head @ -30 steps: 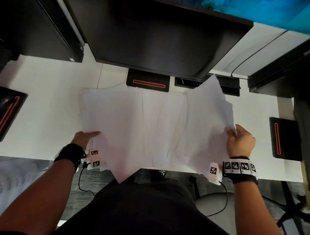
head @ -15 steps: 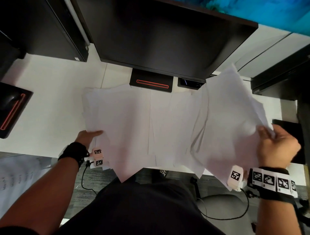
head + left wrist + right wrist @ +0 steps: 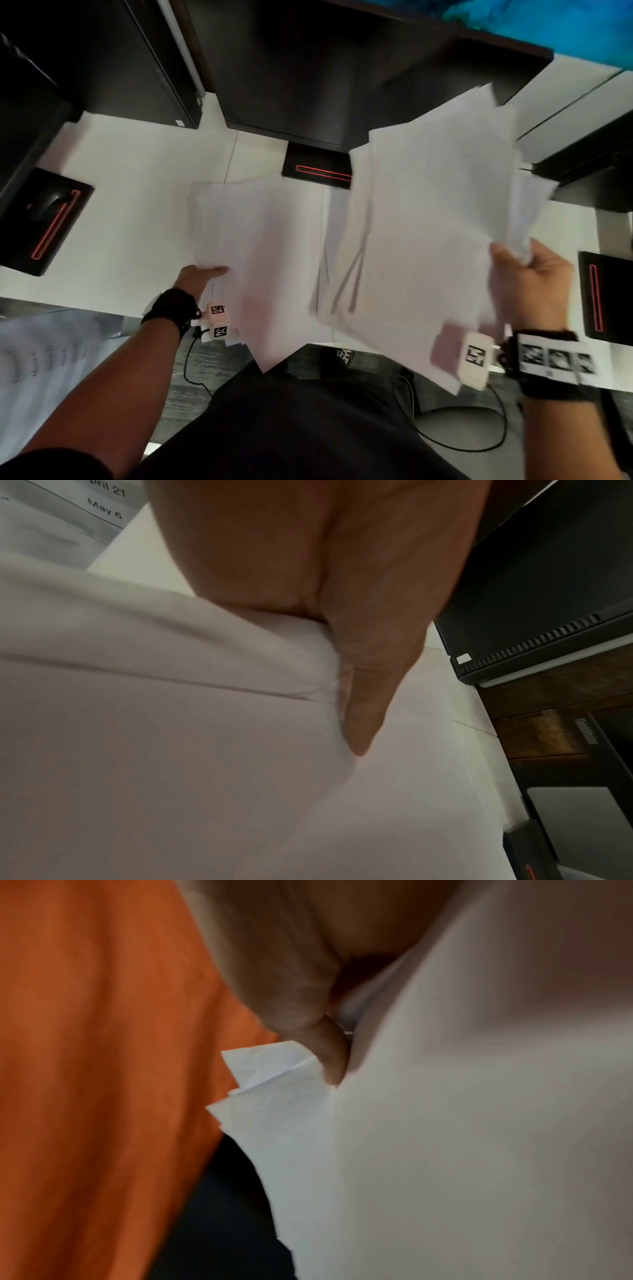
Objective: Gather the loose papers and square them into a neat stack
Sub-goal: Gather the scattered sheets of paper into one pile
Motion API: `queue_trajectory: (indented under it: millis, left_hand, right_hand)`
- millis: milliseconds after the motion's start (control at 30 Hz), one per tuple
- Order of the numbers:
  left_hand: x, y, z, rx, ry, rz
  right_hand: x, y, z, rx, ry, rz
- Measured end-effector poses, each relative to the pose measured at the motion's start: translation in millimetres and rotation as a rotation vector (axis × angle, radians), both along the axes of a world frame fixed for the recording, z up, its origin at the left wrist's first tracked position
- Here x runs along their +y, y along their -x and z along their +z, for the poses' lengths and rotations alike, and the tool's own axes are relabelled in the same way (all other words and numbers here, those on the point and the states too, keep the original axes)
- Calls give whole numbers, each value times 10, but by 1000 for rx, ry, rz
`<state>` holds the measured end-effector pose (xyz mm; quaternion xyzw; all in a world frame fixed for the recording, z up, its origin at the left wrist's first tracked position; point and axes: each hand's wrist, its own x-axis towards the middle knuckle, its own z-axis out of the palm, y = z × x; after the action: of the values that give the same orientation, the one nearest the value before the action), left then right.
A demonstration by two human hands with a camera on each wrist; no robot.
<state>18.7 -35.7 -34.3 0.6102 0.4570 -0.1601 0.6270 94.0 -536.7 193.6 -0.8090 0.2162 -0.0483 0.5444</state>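
Loose white papers lie fanned across the white desk (image 3: 120, 212). The left pile (image 3: 267, 246) rests on the desk and overhangs its front edge. My left hand (image 3: 200, 275) pinches that pile's left edge, thumb (image 3: 363, 696) on top, the other fingers hidden beneath. My right hand (image 3: 525, 270) grips a thick, uneven sheaf of papers (image 3: 428, 222) by its right edge and holds it tilted above the desk's right side. In the right wrist view my thumb (image 3: 329, 1056) presses on the sheaf's ragged corners (image 3: 274, 1085).
A dark monitor (image 3: 342, 68) stands at the back, its base (image 3: 318, 169) marked with a red line. Black devices with red stripes sit at the far left (image 3: 44, 219) and far right (image 3: 606, 294). A printed sheet (image 3: 41, 359) hangs below the desk's left front.
My right hand has lifted its sheaf up and out to the right, pulling it apart from the left pile. The left hand has stayed at the pile's left edge.
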Motion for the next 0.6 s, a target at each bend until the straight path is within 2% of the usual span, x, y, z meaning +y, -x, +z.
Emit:
queue_trajectory:
  millis: [133, 233, 300, 400, 533, 600]
  left_hand:
    - [-32, -28, 28, -12, 1, 30]
    - [-30, -37, 38, -36, -8, 66]
    - [-51, -35, 57, -40, -22, 71]
    - [-41, -38, 18, -34, -68, 42]
    - [-24, -33, 6, -2, -74, -13]
    - [-19, -24, -9, 13, -60, -3]
  right_hand:
    - [739, -106, -793, 202, -278, 134]
    - [1179, -178, -1285, 332, -411, 133]
    - [1403, -219, -1586, 449, -306, 103]
    - [1532, -268, -1843, 610, 93, 210]
    - [1766, -260, -1930, 707, 235, 258]
    - [1916, -240, -1932, 748, 290, 354]
